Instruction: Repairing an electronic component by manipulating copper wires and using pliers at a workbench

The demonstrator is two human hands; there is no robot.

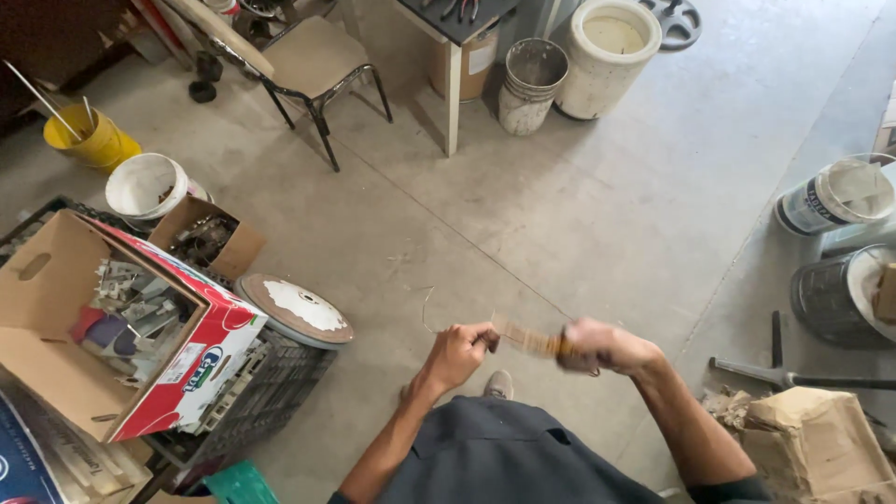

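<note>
My left hand [460,352] and my right hand [602,346] are both closed on a short, blurred tan strip or coil [530,340] stretched between them, low in the head view. A thin bent wire [427,306] curls up from near my left hand. What the tan piece is made of cannot be told through the blur. Below the hands are my dark trousers and one shoe [498,384] on the concrete floor.
At left a large cardboard box [56,308] of metal parts sits on a black crate [271,387], with a round metal disc [297,308] beside it. A chair [313,61], table leg [453,98], several buckets [530,84] and paint cans [835,196] ring the floor.
</note>
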